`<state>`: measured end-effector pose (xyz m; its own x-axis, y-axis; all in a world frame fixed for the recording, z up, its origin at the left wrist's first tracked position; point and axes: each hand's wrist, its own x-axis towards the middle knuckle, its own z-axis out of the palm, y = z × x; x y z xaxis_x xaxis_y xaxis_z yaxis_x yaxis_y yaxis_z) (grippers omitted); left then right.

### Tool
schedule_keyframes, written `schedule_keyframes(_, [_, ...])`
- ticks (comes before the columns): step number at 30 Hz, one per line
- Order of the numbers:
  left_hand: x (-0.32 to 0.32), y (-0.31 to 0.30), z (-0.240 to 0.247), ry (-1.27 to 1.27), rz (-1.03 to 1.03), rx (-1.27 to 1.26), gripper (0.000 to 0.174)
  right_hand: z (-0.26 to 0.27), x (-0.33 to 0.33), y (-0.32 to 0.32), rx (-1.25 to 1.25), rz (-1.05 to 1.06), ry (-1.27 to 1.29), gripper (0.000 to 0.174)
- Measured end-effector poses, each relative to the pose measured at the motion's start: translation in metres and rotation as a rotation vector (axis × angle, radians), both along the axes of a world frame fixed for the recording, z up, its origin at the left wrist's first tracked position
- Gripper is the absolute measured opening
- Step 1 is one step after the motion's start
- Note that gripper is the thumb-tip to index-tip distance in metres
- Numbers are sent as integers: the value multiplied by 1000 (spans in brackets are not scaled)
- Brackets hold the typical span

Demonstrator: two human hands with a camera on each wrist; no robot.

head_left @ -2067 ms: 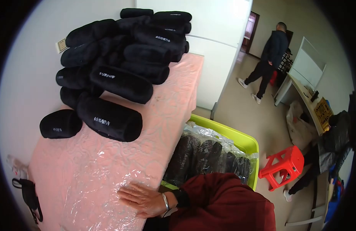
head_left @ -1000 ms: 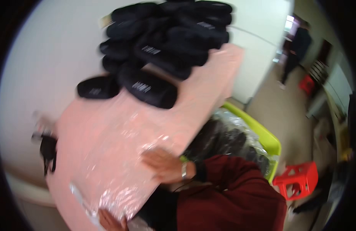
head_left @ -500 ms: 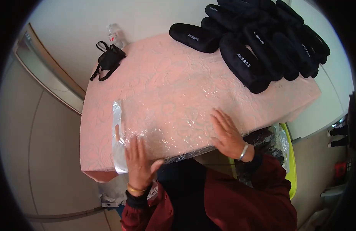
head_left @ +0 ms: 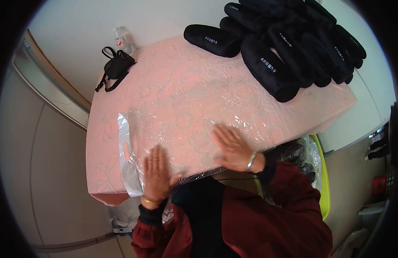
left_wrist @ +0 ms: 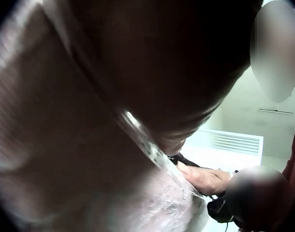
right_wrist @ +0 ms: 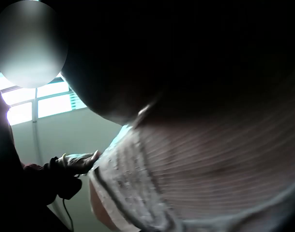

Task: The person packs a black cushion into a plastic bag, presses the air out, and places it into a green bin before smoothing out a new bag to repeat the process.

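A clear plastic bag (head_left: 188, 148) lies flat over the pink patterned cloth (head_left: 173, 77) on the table. Its white end strip (head_left: 129, 167), with a cut-out handle slot, is at the left. My left hand (head_left: 156, 176) rests palm down on the bag beside that strip, fingers extended. To the right, my right hand (head_left: 235, 150) lies on the plastic near the table's front edge, its fingers straight too. In the left wrist view the right hand (left_wrist: 208, 180) shows beyond the table edge; most of that view is dark.
Black cylindrical pillows (head_left: 270, 69) with white lettering are heaped at the back right. A small black bag (head_left: 119, 66) and a clear bottle (head_left: 123, 41) stand at the back left. Below the table's right side is a lime-green tub (head_left: 325, 198) holding plastic-wrapped black pillows.
The head view has swung left from the pillows to the table front. The left hand has come onto the bag; the right hand has slid left across it over the last half second.
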<state>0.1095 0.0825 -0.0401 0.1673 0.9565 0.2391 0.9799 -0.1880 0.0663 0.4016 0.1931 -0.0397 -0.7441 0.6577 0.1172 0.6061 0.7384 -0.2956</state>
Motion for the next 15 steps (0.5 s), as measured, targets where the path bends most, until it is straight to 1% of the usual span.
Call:
schedule_keyframes(1, [-12,-5,-1,31,63,6,100,1,17,7,21,-73,-28,86])
schedule_keyframes(2, [-27,-10,-3,25,65,2,100,2,34,14,43,-143,-58,87])
schedule_keyframes(3, [-43,-15,-4,22,117,7,101,0,49,20,38,-140,-62,87])
schedule_keyframes(4, [-54,-18,-4,22,170,13,101,-3,63,27,65,-197,-67,87])
schedule_keyframes(5, [-62,-20,-4,22,177,10,101,-5,73,30,92,-252,-70,86])
schedule_keyframes(8, [-81,-21,0,-94,249,8,103,-10,89,34,142,-243,-43,85])
schedule_keyframes(12, [-84,-25,-7,-44,357,-32,99,-15,101,38,159,-238,5,83])
schedule_keyframes(14, [-73,-32,2,-1,414,-16,97,-9,92,34,163,-237,30,83])
schedule_keyframes(15, [-62,-33,7,31,451,-10,95,0,85,25,203,-233,57,84])
